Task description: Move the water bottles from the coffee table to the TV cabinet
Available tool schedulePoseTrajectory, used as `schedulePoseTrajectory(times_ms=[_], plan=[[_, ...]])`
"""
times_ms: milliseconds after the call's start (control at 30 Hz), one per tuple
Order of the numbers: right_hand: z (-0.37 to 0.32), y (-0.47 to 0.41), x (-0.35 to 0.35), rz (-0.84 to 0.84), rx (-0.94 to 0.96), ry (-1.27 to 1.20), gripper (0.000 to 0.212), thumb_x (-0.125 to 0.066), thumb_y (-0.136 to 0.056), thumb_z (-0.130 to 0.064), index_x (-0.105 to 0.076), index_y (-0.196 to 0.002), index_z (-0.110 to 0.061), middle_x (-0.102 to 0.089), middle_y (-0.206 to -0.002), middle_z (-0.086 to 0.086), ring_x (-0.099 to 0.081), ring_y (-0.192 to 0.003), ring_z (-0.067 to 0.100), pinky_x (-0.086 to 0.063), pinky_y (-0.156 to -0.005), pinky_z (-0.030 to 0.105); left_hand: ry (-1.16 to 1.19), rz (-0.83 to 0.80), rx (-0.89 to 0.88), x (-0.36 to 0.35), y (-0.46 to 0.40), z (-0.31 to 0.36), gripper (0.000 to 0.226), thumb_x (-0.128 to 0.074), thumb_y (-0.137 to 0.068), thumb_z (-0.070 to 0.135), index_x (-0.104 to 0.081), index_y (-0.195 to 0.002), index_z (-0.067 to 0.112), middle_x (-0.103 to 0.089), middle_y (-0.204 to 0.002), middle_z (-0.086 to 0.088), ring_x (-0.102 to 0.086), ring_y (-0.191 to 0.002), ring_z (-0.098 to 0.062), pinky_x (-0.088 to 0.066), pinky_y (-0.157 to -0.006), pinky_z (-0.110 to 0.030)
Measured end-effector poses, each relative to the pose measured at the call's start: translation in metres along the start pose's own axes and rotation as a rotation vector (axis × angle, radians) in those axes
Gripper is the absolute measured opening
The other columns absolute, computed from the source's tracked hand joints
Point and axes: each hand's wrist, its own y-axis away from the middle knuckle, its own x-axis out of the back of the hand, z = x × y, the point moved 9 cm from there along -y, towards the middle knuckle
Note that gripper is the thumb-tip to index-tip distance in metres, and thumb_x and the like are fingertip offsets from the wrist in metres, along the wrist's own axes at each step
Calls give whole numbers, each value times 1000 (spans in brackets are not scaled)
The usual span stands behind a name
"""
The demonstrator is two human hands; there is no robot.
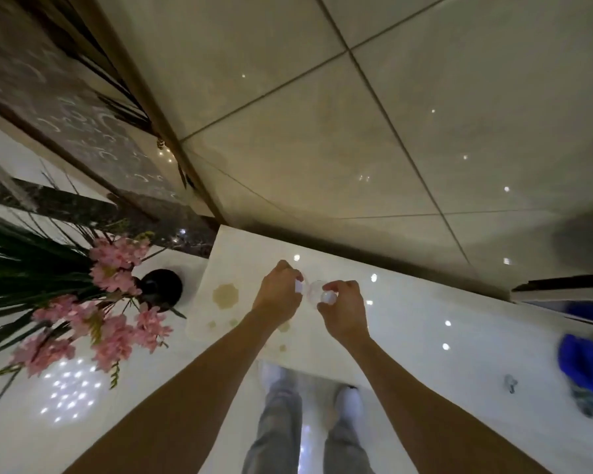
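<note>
Two water bottles, seen cap-on from above | pink flowers stand clear at left | left hand pinching one bottle by its cap | right hand pinching the other likewise, apparently to set both upright, side by side, on the white counter.

I can read no text, label, brand or number anywhere in my view. The pale curled marks on the dark wall panel look like ornament, not letters.
</note>
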Motion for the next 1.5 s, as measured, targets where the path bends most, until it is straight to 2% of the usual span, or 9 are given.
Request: schedulePoseTrajectory(times_ms=[167, 300, 500, 600, 767, 1067, 1200, 1333, 1500], plan=[[11, -9, -5, 10, 18, 10, 25, -63, -90, -24, -61, -110, -10, -59, -115, 5, -51, -92, 8, -43, -87, 3, -41, -66, -42, -17, -12, -14, 29, -58, -93, 17, -59, -122, 14, -54, -132, -3, -55, -117, -17, -41, -107, -23], [10, -15, -3, 1, 48, -9, 27, -61, -91, -19, -60, -110, 0, -61, -108, 8, -52, -78, 2, -37, -74, -10, -58, -69, -93, -22, -14, -7, 30, -56, -95, 21, -57, -124, 14, -55, -134, -4, -56, -118, -19, -42, -109, -27], [6, -8, -2, -56, -3, 48, 29, -58, -93, -25, -60, -116, -8, -61, -116, 5, -59, -101, 15, -45, -103, 25, -137, -103, -158, -19, -1, 12, 44, -54, -95, 17, -44, -137, 14, -51, -140, -7, -53, -123, -24, -41, -110, -34], [1, 3, 11, -63, -46, 65, 25, -59, -92, -24, -61, -113, -9, -62, -113, 3, -60, -100, 17, -47, -106, 30, -151, -64, -122, -2, 4, 13, 39, -55, -94, 13, -50, -133, 14, -55, -135, -8, -54, -120, -22, -41, -108, -31], [-4, 22, 52, -76, -120, 83, 41, -55, -93, -13, -52, -134, -12, -49, -142, 8, -50, -128, 24, -37, -110, 28, -118, -104, -74, 22, 20, 25, 37, -52, -93, 10, -54, -130, 11, -55, -135, -9, -52, -123, -25, -40, -107, -31], [-21, 98, 180, 120, -83, -71, 39, -57, -90, -15, -58, -128, -5, -60, -133, 11, -55, -121, 27, -40, -101, 28, -174, -199, -362, 32, 85, 177, 33, -53, -90, 14, -63, -121, 9, -64, -125, -9, -61, -110, -29, -47, -96, -33], [14, 159, 240, 225, -98, -128, 32, -57, -90, -14, -62, -121, -7, -64, -126, 10, -58, -116, 28, -40, -91, 23, -226, -238, -501, 3, 139, 252, 30, -54, -87, 13, -66, -115, 9, -68, -117, -12, -61, -110, -30, -48, -95, -35], [88, 232, 286, 327, -184, -194, 39, -56, -90, -19, -59, -128, -11, -61, -133, 7, -57, -121, 24, -41, -103, 29, -296, -310, -624, -55, 212, 305, 30, -56, -88, 17, -66, -116, 12, -68, -118, -9, -62, -109, -27, -49, -96, -35], [202, 351, 329, 459, -304, -283, 40, -56, -91, -21, -58, -129, -11, -62, -133, 6, -58, -120, 23, -41, -103, 30, -407, -405, -773, -151, 321, 359, 28, -56, -88, 21, -65, -115, 15, -69, -112, -6, -63, -100, -24, -50, -85, -30]])
